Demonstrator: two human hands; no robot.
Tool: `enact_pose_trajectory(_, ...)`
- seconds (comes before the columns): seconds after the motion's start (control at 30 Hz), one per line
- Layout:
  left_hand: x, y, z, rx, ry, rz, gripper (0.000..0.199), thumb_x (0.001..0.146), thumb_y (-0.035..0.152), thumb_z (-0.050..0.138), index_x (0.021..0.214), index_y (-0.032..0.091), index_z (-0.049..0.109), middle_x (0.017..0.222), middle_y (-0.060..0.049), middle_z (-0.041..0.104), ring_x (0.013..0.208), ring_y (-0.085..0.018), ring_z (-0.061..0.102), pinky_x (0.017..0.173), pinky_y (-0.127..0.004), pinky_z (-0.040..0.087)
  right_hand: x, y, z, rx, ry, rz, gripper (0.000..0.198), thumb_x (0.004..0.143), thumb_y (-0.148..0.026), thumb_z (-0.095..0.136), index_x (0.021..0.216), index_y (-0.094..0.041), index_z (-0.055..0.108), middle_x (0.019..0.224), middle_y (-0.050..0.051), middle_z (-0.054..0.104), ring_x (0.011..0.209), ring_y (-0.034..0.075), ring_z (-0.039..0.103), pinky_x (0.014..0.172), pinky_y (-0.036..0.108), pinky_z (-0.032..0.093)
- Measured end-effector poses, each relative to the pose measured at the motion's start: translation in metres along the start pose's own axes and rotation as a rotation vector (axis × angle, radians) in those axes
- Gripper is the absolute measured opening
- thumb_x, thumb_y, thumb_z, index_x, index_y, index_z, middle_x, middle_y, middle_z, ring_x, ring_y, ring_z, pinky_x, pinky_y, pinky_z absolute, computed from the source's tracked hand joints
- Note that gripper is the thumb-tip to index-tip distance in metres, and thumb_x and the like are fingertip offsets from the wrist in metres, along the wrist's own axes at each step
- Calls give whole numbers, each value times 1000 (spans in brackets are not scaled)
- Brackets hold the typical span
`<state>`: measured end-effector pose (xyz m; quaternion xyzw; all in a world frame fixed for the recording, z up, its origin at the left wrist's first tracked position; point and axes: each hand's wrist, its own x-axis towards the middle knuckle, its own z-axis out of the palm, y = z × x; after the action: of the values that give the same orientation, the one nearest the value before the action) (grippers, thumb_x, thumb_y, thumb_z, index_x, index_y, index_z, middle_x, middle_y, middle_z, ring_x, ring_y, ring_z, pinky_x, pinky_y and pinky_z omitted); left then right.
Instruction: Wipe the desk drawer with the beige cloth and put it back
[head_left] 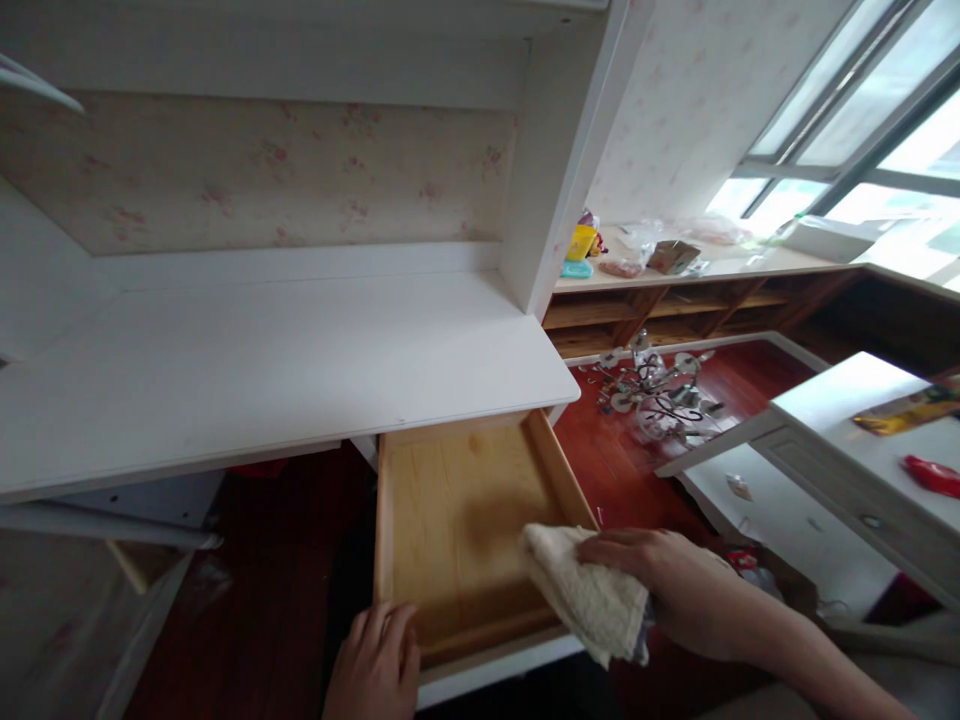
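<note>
A wooden drawer [450, 520] is pulled out from under the white desk [300, 360], its bottom bare. My left hand [375, 660] grips the drawer's near left corner, fingers bent over the rim. In my right hand [667, 590] is a cream cloth [589, 590], bunched up and held over the drawer's front right corner. The cloth hangs past the front edge. Whether it touches the wood I cannot tell.
A chandelier [660, 395] lies on the red floor behind the drawer. To the right stands a white cabinet [847, 450] with a red packet [932, 475] on top. A low wooden shelf unit [675, 305] under the window carries bags and a yellow container [581, 242].
</note>
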<state>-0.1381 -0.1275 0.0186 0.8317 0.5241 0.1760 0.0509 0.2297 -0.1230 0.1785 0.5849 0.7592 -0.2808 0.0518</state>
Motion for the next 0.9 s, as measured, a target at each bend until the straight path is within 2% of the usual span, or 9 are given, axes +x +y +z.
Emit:
enact_pose_trajectory(0.07, -1, -1, 1, 18, 8, 14, 23, 82, 22, 50, 97, 25, 68, 95, -2, 70, 89, -19, 64, 73, -31, 52, 3, 9, 10, -29, 58, -16, 78, 61, 0, 46, 131, -32, 56, 138, 2, 54, 125, 22, 50, 103, 35, 40)
enact_pose_trajectory(0.17, -3, -4, 4, 37, 10, 33, 21, 83, 23, 51, 96, 26, 67, 95, -1, 70, 87, -18, 65, 69, -29, 52, 19, 32, 41, -121, 19, -15, 77, 61, 0, 46, 131, -30, 58, 146, 4, 43, 136, 28, 36, 109, 48, 31)
enact_pose_trajectory(0.23, -6, -7, 6, 40, 4, 53, 20, 84, 23, 51, 96, 27, 67, 94, -1, 71, 85, -17, 66, 66, -27, 52, 34, 48, 64, -187, 17, 11, 71, 63, -1, 48, 127, -29, 61, 149, 6, 39, 138, 32, 31, 107, 53, 33)
enact_pose_trajectory(0.33, -8, -11, 10, 46, 1, 74, 20, 83, 23, 52, 96, 27, 67, 93, 0, 71, 82, -16, 67, 64, -26, 52, 60, 64, 82, -284, 118, -31, 64, 68, -3, 51, 127, -27, 60, 149, 8, 39, 139, 33, 27, 105, 51, 35)
enact_pose_trajectory(0.43, -7, -14, 12, 59, 1, 72, 21, 81, 22, 54, 97, 27, 67, 94, 1, 72, 82, -16, 67, 63, -26, 53, 95, 74, 75, -402, 238, -98, 49, 81, -6, 48, 125, -24, 60, 143, 11, 47, 138, 33, 30, 103, 50, 36)
enact_pose_trajectory(0.53, -7, -17, 14, 52, 10, 90, 22, 80, 21, 53, 96, 28, 68, 92, 1, 72, 79, -15, 68, 62, -25, 53, 140, 79, 53, -518, 302, -139, 35, 91, -15, 45, 120, -23, 62, 134, 12, 54, 134, 32, 35, 102, 50, 35)
enact_pose_trajectory(0.7, -8, -18, 17, 58, 77, 116, 18, 83, 24, 51, 90, 27, 68, 85, 2, 72, 73, -14, 68, 61, -24, 53, 204, 78, 22, -639, 267, -96, 31, 93, -16, 44, 114, -23, 65, 122, 13, 61, 117, 31, 50, 93, 48, 40)
enact_pose_trajectory(0.8, -9, -13, 15, 59, 144, 92, 19, 86, 22, 48, 88, 25, 67, 82, 1, 71, 73, -13, 67, 65, -24, 53, 216, 73, 18, -643, 251, -45, 31, 93, -16, 43, 112, -23, 66, 119, 13, 62, 112, 30, 52, 90, 46, 42)
enact_pose_trajectory(0.9, -7, -7, 9, 42, 141, 60, 21, 88, 23, 46, 89, 24, 67, 82, 0, 71, 74, -13, 66, 67, -23, 52, 204, 70, 23, -629, 271, -29, 34, 92, -16, 43, 118, -24, 63, 125, 14, 58, 119, 32, 49, 95, 49, 39)
